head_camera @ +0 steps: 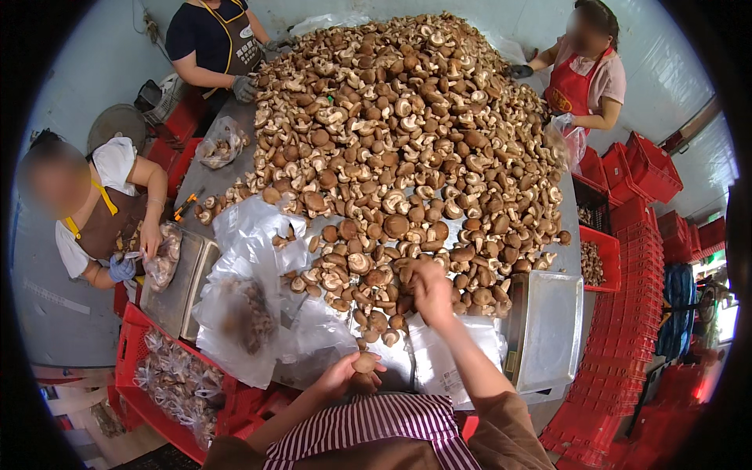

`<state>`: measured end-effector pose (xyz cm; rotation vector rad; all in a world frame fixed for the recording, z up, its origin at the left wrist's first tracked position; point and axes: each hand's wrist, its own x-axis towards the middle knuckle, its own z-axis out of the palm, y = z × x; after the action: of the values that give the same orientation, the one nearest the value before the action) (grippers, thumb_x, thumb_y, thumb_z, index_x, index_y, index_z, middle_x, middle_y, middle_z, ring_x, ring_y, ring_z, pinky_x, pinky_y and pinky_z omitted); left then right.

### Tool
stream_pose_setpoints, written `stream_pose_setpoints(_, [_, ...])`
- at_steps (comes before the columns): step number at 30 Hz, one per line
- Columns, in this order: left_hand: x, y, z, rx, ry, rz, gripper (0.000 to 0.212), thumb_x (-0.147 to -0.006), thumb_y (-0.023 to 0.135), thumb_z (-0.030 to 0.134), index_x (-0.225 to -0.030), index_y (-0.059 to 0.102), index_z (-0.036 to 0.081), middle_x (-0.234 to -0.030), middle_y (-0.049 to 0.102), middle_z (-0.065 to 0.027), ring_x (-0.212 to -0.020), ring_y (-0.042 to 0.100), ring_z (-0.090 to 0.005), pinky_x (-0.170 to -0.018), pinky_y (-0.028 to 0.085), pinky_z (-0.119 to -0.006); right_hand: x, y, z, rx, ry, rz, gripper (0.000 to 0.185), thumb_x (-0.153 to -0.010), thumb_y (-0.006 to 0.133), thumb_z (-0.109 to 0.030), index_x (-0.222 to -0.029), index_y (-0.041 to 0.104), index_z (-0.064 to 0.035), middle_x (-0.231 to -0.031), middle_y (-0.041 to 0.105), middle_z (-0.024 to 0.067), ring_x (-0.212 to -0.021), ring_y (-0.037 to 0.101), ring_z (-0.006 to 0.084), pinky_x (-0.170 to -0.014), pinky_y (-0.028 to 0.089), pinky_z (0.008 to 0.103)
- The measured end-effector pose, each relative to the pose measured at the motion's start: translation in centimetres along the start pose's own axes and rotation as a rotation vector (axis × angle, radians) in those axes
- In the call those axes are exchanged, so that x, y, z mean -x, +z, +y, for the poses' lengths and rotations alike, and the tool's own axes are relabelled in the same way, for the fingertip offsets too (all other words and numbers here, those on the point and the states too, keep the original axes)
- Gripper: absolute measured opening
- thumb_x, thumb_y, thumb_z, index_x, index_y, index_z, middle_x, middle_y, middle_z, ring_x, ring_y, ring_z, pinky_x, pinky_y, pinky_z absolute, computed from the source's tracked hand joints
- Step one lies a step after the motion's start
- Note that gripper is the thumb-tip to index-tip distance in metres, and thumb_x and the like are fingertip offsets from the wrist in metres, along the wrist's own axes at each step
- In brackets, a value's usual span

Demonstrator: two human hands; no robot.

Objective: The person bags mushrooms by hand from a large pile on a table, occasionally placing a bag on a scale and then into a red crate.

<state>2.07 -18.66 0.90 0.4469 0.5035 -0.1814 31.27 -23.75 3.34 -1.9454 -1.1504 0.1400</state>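
Note:
My left hand (pixel 343 375) is close to my apron at the table's near edge, its fingers curled around brown-capped shiitake mushrooms (pixel 364 363). Over the near part of a large shiitake pile (pixel 388 153) reaches my right hand (pixel 433 294), fingers bent down among the caps. Whether those fingers grip a mushroom is hidden. Below my right wrist lies a stack of flat plastic bags (pixel 437 358). To the left, a clear plastic bag (pixel 249 320) with mushrooms inside rests among loose, crumpled plastic (pixel 244 229).
Scales with metal pans flank me, one right (pixel 552 329) and one left (pixel 167 288). A red crate (pixel 132 346) holds bagged mushrooms. An orange box cutter (pixel 187 205) lies on the table. Three co-workers stand around it; the one at left handles a filled bag (pixel 164 258). Red crates (pixel 617 311) stack rightward.

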Motion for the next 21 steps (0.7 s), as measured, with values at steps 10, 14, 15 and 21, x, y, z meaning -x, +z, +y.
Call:
stream_pose_setpoints(10, [-1.5,1.4,1.2,-0.037,-0.045,-0.013,0.053,-0.105,0.026,0.039,-0.146,0.031,0.005,-0.120,0.059,-0.0231,-0.101,0.062,-0.0334,-0.087,0.052,-0.044,-6.0,0.2,10.4,-0.046,0.246,0.052,0.036,-0.083,0.072,-0.017,-0.114,0.062,-0.0015,-0.104,0.066,0.0159,-0.093,0.064,0.0335,-0.084,0.050,0.0391])
stream_pose_setpoints(14, [-1.1,1.4,0.9,-0.031,-0.017,0.021,0.054,-0.105,0.028,0.040,-0.148,0.028,0.008,-0.117,0.060,-0.0225,-0.101,0.062,-0.0325,-0.087,0.052,-0.044,-5.6,-2.2,5.8,-0.757,0.665,-0.080,0.029,-0.096,0.062,-0.021,-0.115,0.061,0.0000,-0.104,0.067,0.0049,-0.093,0.062,0.0135,-0.083,0.048,0.0275])
stream_pose_setpoints(15, [-1.2,1.3,0.9,-0.022,-0.028,0.027,0.053,-0.105,0.028,0.040,-0.147,0.029,0.008,-0.117,0.059,-0.0226,-0.101,0.063,-0.0325,-0.087,0.051,-0.044,-5.7,-3.0,4.3,-0.843,0.760,-0.124,0.028,-0.096,0.061,-0.022,-0.115,0.062,-0.0002,-0.103,0.067,0.0051,-0.093,0.061,0.0133,-0.083,0.048,0.0271])
stream_pose_setpoints(21, [-1.6,0.7,1.3,0.011,-0.036,0.056,0.052,-0.105,0.028,0.046,-0.141,0.036,0.009,-0.121,0.057,-0.0232,-0.100,0.063,-0.0323,-0.088,0.052,-0.046,-6.9,-2.1,1.6,0.014,0.282,-0.224,0.030,-0.086,0.069,-0.030,-0.093,0.067,-0.0006,-0.094,0.063,0.0155,-0.086,0.062,0.0325,-0.081,0.049,0.0394])
